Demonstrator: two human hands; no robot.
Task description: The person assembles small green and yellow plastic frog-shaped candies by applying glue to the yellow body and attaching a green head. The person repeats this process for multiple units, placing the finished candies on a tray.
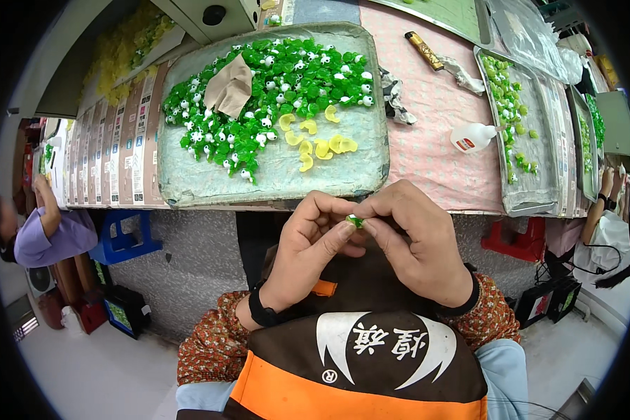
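Note:
Between the fingertips of my left hand and my right hand sits a small green plastic piece with a bit of white. Both hands pinch it in front of the table edge, just below the tray. On the pale, worn tray lies a heap of similar green pieces with white eye-like balls. Several yellow curved pieces lie loose near the heap's lower right. A tan scrap of cloth or paper rests on top of the heap.
Right of the tray, a white squeeze bottle lies on the pink cloth. Farther back are a dark-and-gold tube and crumpled paper. A metal tray holds more green pieces. Other people work at far left and far right.

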